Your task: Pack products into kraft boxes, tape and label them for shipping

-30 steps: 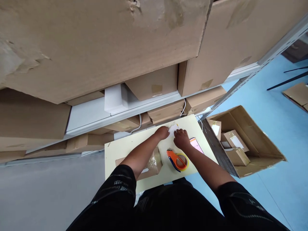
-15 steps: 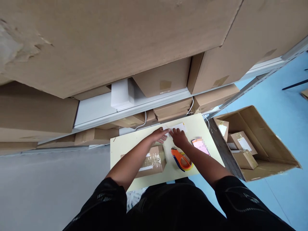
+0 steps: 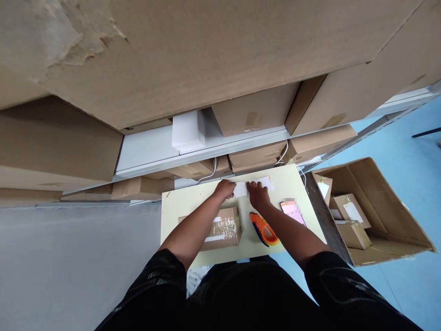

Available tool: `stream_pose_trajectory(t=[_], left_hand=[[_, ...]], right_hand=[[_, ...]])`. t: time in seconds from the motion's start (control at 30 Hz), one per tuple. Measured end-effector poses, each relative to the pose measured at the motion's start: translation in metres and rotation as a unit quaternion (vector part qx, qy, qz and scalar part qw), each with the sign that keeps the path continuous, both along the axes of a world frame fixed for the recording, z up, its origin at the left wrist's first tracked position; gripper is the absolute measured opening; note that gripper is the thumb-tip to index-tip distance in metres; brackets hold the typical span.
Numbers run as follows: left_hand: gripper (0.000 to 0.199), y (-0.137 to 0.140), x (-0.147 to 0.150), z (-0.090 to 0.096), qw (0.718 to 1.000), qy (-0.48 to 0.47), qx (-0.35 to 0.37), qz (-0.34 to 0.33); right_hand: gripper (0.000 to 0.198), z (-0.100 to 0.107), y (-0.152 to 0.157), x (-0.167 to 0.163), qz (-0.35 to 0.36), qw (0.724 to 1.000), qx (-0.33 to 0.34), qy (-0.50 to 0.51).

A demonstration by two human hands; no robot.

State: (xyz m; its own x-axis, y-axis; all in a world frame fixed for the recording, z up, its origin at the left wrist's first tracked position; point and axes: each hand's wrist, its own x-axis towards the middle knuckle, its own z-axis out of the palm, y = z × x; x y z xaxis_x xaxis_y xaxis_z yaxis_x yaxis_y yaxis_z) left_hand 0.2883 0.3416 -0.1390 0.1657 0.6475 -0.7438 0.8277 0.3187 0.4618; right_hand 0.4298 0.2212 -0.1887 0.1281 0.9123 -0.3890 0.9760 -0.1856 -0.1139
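Observation:
A white paper strip, probably a label sheet, lies along the far edge of the small cream table. My left hand is closed on its left end, fingers curled in a pinch. Bent fingers of my right hand press the strip's middle against the tabletop, and its right part shows beyond them. Under my left forearm sits a taped cardboard box, partly covered by the arm. An orange tape dispenser lies between that box and my right forearm.
A phone with a pink screen lies right of my right forearm. An open carton with several small labelled boxes stands beside the table. Shelving with large cartons rises closely in front, and a white box sits on it.
My left hand has closed on the strip's left end and drawn apart from my right hand, so more of the strip shows between them. The whole view has shifted slightly.

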Motion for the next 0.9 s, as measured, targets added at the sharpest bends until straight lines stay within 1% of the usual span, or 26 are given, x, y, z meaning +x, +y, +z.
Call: stream_pose_trajectory(t=[0.17,0.27,0.37,0.43,0.5,0.53,0.57,0.6,0.63,0.67,0.7,0.73,0.77,0.8,0.83,0.87,0.9], left_hand=[[0.019,0.005,-0.010,-0.001,0.997,0.031,-0.067,0.023],[0.022,0.007,-0.025,0.007,0.996,0.041,-0.074,0.034],[0.024,0.005,-0.048,0.026,0.999,0.014,-0.032,0.040],[0.028,-0.002,-0.065,0.043,0.999,-0.031,0.019,0.040],[0.035,-0.013,-0.082,0.064,0.990,-0.104,0.080,0.051],[0.039,-0.021,-0.090,0.075,0.981,-0.148,0.106,0.064],[0.043,-0.029,-0.097,0.086,0.969,-0.195,0.124,0.083],[0.046,-0.037,-0.102,0.097,0.956,-0.238,0.133,0.105],[0.049,-0.047,-0.107,0.108,0.944,-0.275,0.131,0.129],[0.051,-0.056,-0.111,0.118,0.931,-0.307,0.125,0.152],[0.053,-0.066,-0.114,0.128,0.919,-0.335,0.116,0.170],[0.054,-0.075,-0.118,0.137,0.909,-0.359,0.106,0.184],[0.053,-0.084,-0.122,0.145,0.901,-0.378,0.095,0.190],[0.052,-0.093,-0.127,0.153,0.895,-0.395,0.083,0.191],[0.050,-0.102,-0.133,0.160,0.890,-0.410,0.071,0.186],[0.048,-0.109,-0.141,0.166,0.887,-0.423,0.060,0.176],[0.047,-0.116,-0.151,0.173,0.883,-0.436,0.051,0.163]], right_hand=[[0.067,-0.003,-0.002,-0.003,-0.003,1.000,0.002,-0.013],[0.067,-0.004,-0.003,-0.003,0.000,1.000,0.003,-0.019],[0.070,0.000,-0.004,-0.002,0.006,1.000,0.000,-0.015],[0.073,0.009,-0.005,0.001,0.001,1.000,0.000,0.000],[0.071,0.023,-0.009,0.004,-0.029,0.999,0.021,0.039],[0.065,0.034,-0.012,0.004,-0.056,0.994,0.041,0.079],[0.056,0.045,-0.016,0.002,-0.092,0.984,0.060,0.140],[0.047,0.059,-0.020,-0.003,-0.137,0.963,0.078,0.221],[0.040,0.074,-0.025,-0.010,-0.184,0.925,0.087,0.320],[0.041,0.090,-0.030,-0.021,-0.230,0.870,0.089,0.427],[0.044,0.106,-0.034,-0.035,-0.267,0.802,0.090,0.528],[0.048,0.123,-0.038,-0.051,-0.283,0.733,0.090,0.612],[0.050,0.139,-0.041,-0.068,-0.286,0.673,0.096,0.675],[0.050,0.156,-0.043,-0.086,-0.285,0.626,0.096,0.720],[0.049,0.172,-0.043,-0.103,-0.294,0.588,0.095,0.748],[0.047,0.187,-0.043,-0.119,-0.309,0.557,0.095,0.765],[0.045,0.202,-0.043,-0.134,-0.329,0.535,0.094,0.772]])
